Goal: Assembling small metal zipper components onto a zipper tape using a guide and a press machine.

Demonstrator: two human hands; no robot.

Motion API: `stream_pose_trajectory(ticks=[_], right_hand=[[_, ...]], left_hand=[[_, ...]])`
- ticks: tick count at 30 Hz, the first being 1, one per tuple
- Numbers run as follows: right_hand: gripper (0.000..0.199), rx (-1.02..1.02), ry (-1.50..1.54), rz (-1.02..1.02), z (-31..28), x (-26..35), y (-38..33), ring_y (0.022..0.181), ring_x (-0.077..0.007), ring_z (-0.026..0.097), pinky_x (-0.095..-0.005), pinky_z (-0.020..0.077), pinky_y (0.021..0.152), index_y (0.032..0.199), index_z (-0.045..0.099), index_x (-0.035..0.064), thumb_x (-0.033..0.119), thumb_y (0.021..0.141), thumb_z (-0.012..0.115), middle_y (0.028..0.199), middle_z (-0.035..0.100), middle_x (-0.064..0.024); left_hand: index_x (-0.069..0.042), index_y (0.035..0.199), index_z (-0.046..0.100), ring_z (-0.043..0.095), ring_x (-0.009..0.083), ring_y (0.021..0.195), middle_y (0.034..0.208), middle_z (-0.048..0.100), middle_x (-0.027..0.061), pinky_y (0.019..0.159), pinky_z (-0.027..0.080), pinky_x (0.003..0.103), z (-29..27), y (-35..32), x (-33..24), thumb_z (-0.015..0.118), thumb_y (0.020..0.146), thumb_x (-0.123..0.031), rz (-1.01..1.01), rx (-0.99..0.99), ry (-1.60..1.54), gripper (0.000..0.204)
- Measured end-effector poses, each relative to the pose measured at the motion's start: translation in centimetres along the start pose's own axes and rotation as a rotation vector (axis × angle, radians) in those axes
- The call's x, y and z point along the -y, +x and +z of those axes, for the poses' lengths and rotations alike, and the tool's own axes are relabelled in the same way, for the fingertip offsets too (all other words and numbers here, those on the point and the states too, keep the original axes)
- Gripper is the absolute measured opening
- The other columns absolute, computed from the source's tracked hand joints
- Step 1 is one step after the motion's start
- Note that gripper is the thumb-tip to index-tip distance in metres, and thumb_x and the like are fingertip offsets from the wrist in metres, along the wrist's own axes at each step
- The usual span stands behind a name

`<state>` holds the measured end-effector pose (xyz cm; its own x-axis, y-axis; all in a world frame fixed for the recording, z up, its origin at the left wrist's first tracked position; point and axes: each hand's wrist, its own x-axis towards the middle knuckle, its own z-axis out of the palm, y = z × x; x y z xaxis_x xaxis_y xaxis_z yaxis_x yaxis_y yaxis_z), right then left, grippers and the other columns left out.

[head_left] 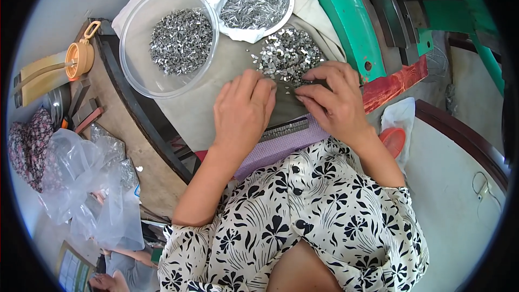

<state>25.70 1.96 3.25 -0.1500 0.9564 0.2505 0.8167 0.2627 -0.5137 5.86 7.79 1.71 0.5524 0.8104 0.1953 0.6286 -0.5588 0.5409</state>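
At the near edge of the pile of small flat metal pieces (289,48), working with both bare hands, seemingly at the stage of picking single pieces out of the pile's loose fringe. Holding the left hand (242,103) at the near left of the pile, with fingers curled inward and fingertips bunched near the thumb; not being able to tell about any piece in that grip, with the inner side hidden. Resting the right hand (338,94) over the near right edge of the pile, with thumb and forefinger bowed toward each other, again showing too little for telling a grasp from a bare touch. Showing a few loose bits (287,92) just nearer than the pile, in the gap between both hands. Probably calling now for a light, exact pinch on one bit, without dragging others off the pile. On the body side of the pile, showing a narrow row of packed metal pieces (284,130) along a purple cloth (270,156). Beyond the pile, showing a lined white bowl (292,1) of thin metal pins (254,1); left of the pile, a clear tub (135,32) of silvery chips (181,42).
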Motion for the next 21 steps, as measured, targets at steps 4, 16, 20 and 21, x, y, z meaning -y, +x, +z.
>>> stream_pose_trajectory(ticks=[4,16,20,21], right_hand=[[0.017,0.030,-0.009,-0.004,0.7,0.5,0.7,0.104,-0.0289,0.057,-0.0405,0.0425,0.088,0.084,0.072,0.0105,0.009,0.069,0.080,0.101,0.063,-0.0028],[0.022,-0.049,0.034,-0.005,0.2,0.5,-2.0,0.104,-0.0278,0.057,-0.0427,0.0383,0.090,0.083,0.070,0.0127,0.013,0.066,0.083,0.106,0.064,-0.0011],[0.021,-0.035,-0.015,-0.046,-0.1,0.9,-4.2,0.103,-0.0268,0.057,-0.0418,0.0381,0.089,0.081,0.071,0.0151,0.016,0.065,0.084,0.106,0.064,0.0004],[0.021,-0.032,-0.026,-0.062,0.1,1.0,-4.6,0.102,-0.0261,0.057,-0.0414,0.0378,0.089,0.083,0.073,0.0165,0.019,0.065,0.084,0.106,0.064,0.0010]], left_hand=[[-0.008,0.094,0.066,0.061,0.0247,0.084,0.094,0.059,0.0053,0.071,0.048,0.037,-0.7,-2.1,-0.4,0.072,0.082,-0.011,-0.031,0.026,-0.071,0.014],[-0.008,0.093,0.068,0.060,0.0254,0.086,0.096,0.062,0.0054,0.073,0.044,0.037,-1.1,-5.3,-2.0,0.080,0.073,-0.006,-0.034,0.095,-0.294,0.024],[-0.008,0.094,0.068,0.060,0.0257,0.086,0.096,0.062,0.0053,0.073,0.044,0.038,-0.4,-5.6,-2.4,0.080,0.073,-0.008,-0.038,0.097,-0.290,0.025],[-0.008,0.094,0.068,0.060,0.0258,0.085,0.096,0.062,0.0053,0.073,0.043,0.038,-0.3,-5.6,-2.4,0.081,0.073,-0.009,-0.031,0.094,-0.280,0.025]])
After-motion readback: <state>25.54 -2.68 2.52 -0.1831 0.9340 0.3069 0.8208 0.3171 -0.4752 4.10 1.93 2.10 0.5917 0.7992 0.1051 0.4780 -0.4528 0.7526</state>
